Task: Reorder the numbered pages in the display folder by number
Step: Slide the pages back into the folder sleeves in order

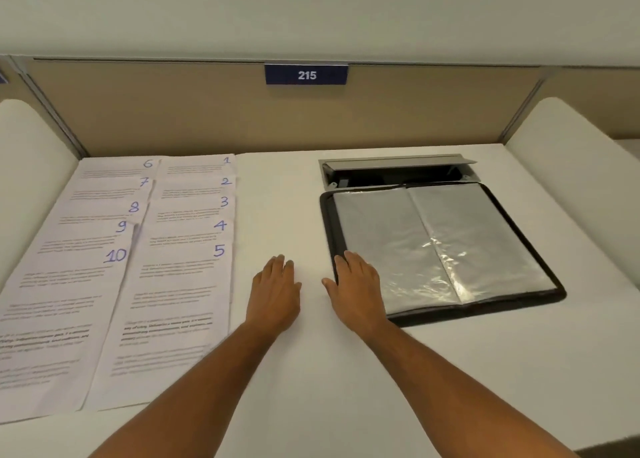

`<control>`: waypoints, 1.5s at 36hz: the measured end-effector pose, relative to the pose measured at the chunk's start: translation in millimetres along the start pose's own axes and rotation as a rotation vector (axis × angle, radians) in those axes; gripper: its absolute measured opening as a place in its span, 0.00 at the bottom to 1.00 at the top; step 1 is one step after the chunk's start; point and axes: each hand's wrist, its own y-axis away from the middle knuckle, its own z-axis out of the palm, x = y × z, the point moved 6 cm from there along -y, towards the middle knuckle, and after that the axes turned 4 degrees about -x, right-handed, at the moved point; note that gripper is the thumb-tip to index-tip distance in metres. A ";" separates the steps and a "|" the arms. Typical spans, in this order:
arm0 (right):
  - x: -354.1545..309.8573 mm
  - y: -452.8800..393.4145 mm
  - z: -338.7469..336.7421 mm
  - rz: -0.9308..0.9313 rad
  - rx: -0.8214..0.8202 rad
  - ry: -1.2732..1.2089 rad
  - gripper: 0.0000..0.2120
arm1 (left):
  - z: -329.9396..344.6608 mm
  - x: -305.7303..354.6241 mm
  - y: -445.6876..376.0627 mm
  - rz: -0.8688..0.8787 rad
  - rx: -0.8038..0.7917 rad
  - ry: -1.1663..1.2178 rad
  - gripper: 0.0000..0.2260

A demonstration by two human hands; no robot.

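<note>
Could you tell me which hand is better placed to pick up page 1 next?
Probably the left hand: it lies flat nearest the fanned pages, where page 1 sits. The right hand rests on the open folder.

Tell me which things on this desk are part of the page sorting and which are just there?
Part of the job:
- numbered pages, fanned in two columns, 1 to 5 and 6 to 10
- display folder, lying open, sleeves look empty
- left hand, flat on the desk
- right hand, resting on the folder's edge

Just there:
- cable hatch, lid open
- 215 sign
</note>
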 end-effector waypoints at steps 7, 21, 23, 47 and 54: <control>113.5 -2.9 -39.4 0.100 0.057 0.018 0.26 | 16.9 77.0 -16.7 -0.043 -0.031 0.045 0.22; 317.6 -11.8 -92.6 0.391 0.160 0.079 0.27 | 34.4 144.6 -29.6 -0.343 0.018 0.175 0.15; 342.3 -13.0 -96.6 0.453 0.143 0.083 0.27 | 35.1 145.5 -32.9 -0.380 0.028 0.213 0.15; 479.4 -22.8 -100.2 1.011 0.013 -0.379 0.36 | 38.0 108.1 -54.3 -0.642 0.170 0.822 0.13; 454.7 -16.7 -112.7 0.898 0.226 -0.469 0.23 | 30.1 98.3 -48.4 -0.671 0.241 0.913 0.11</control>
